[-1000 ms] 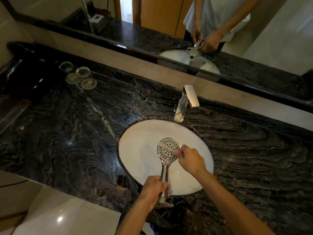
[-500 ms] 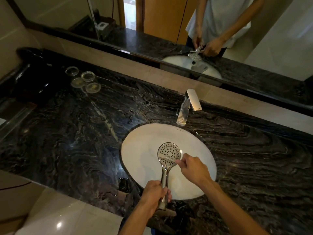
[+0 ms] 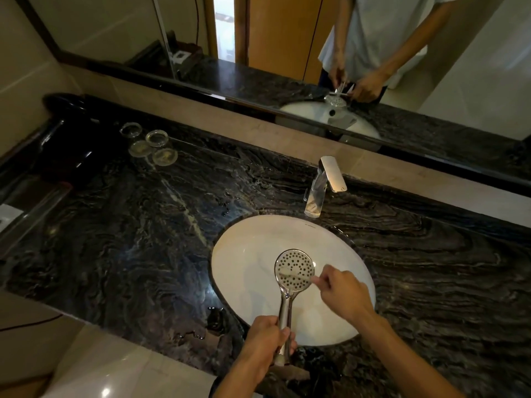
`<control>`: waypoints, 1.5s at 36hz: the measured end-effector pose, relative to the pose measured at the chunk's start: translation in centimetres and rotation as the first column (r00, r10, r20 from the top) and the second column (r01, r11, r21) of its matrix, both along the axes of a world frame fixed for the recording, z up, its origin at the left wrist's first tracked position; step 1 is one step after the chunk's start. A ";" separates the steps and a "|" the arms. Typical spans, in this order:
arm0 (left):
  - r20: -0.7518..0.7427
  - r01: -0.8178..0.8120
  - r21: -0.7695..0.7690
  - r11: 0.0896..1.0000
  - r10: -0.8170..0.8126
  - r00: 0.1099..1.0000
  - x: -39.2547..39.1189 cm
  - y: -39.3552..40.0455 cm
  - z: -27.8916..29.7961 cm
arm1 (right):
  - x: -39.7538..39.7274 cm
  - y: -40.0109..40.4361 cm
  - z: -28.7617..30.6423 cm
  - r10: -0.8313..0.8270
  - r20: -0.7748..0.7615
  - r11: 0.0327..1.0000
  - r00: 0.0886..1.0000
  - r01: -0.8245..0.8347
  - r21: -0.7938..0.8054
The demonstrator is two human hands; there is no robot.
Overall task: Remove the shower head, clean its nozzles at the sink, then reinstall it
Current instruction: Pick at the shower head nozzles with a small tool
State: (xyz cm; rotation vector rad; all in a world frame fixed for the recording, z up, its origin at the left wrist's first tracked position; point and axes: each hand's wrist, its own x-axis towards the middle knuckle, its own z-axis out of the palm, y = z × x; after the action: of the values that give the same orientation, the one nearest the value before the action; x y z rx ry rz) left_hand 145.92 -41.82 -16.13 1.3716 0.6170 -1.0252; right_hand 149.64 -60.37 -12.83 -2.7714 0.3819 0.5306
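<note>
- The left hand (image 3: pixel 265 337) grips the chrome shower head (image 3: pixel 293 271) by its handle, over the white sink (image 3: pixel 247 271).
- The right hand (image 3: pixel 343 294) pinches a small brush against the nozzle face.
- The faucet (image 3: pixel 321 186) stands beyond the rim; dark table (image 3: pixel 129 225) spreads leftward.

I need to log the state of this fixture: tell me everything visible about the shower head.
The shower head is a shiny chrome handheld unit: a round face dotted with dark nozzle holes, turned up, on a slim straight handle. It is held over the white sink. The left hand grips the handle's lower end; the right hand holds something pale against the face's edge.
</note>
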 end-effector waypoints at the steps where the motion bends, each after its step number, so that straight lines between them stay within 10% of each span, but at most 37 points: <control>1: 0.004 0.002 -0.001 1.000 -0.002 1.000 -0.1 0.0 0.1 | 0.4 -0.1 0.2 -0.044 0.033 0.999 0.998 0.045 -0.016; 10: 0.032 -0.011 -0.019 1.000 0.011 0.999 -0.5 0.2 0.7 | -0.7 1.4 0.2 0.134 -0.019 0.990 0.991 -0.134 0.034; 19: 0.032 -0.029 -0.048 0.998 0.031 0.999 -1.0 0.4 1.2 | 0.3 0.2 0.8 -0.173 0.161 0.985 0.972 0.175 0.002; 28: 0.026 -0.027 -0.021 0.999 0.027 0.999 -1.2 0.9 1.3 | -2.9 -0.3 -0.7 0.122 -0.033 0.992 0.992 -0.121 0.044; 36: 0.043 -0.009 -0.048 0.999 0.012 0.999 -1.3 0.5 1.4 | -0.2 -1.4 0.4 -0.164 0.175 0.986 0.971 0.160 0.037; 43: 0.043 -0.022 -0.032 0.999 0.024 0.999 -1.0 1.0 1.2 | -2.5 -0.6 -0.4 0.139 0.004 0.990 0.990 -0.139 0.031; 54: 0.035 -0.008 -0.066 0.998 0.011 0.999 -0.6 0.9 1.7 | 0.7 -1.7 0.4 -0.215 0.134 0.972 0.967 0.199 0.123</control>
State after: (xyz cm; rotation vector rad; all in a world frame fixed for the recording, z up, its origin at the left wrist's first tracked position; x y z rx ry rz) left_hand 145.31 -40.94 -14.45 1.3249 0.5583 -1.0034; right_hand 150.30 -62.03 -12.44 -2.6055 0.5821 0.2858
